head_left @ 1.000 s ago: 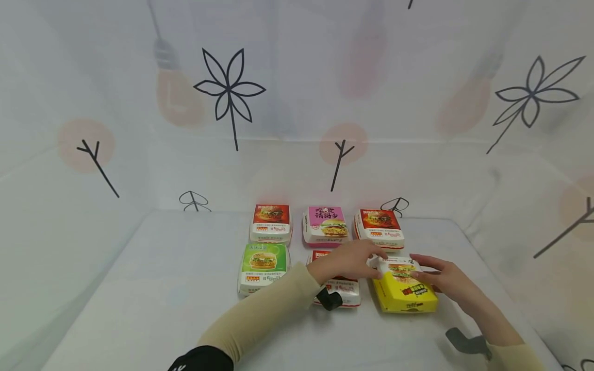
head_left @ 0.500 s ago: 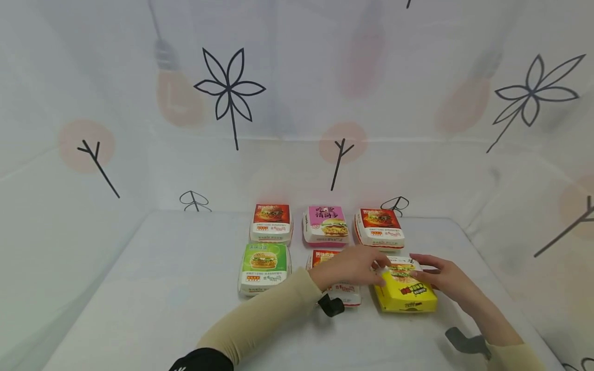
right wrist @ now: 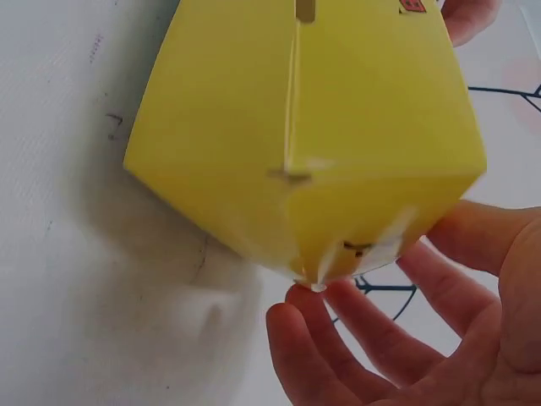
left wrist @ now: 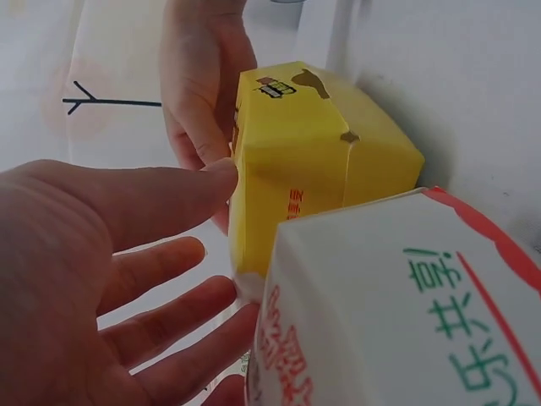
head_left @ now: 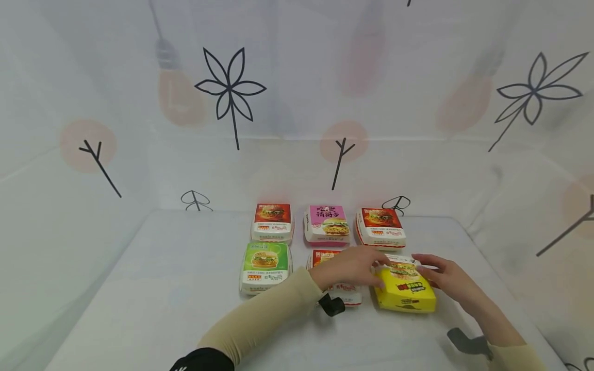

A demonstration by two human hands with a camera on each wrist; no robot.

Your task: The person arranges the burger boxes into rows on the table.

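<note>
A yellow burger box (head_left: 406, 288) sits at the right end of the near row, its lid printed with a burger. My left hand (head_left: 352, 265) reaches across to its left side, the thumb tip at the box edge in the left wrist view and the other fingers spread. At the far right corner is my right hand (head_left: 447, 278), its thumb against the side and its fingers loosely around the corner in the right wrist view. Under my left hand lies a red-and-white burger box (head_left: 345, 292), partly hidden by the hand and wrist.
Behind stand a red-and-white box (head_left: 272, 222), a pink box (head_left: 327, 224) and another red-and-white box (head_left: 380, 228) in a row. Left in the near row is a green box (head_left: 266, 268). A patterned cloth wall (head_left: 297, 170) rises behind the white table (head_left: 176, 288).
The yellow box has turned slightly and its near right corner has shifted a little. My right thumb has drawn back from the lid to its edge.
</note>
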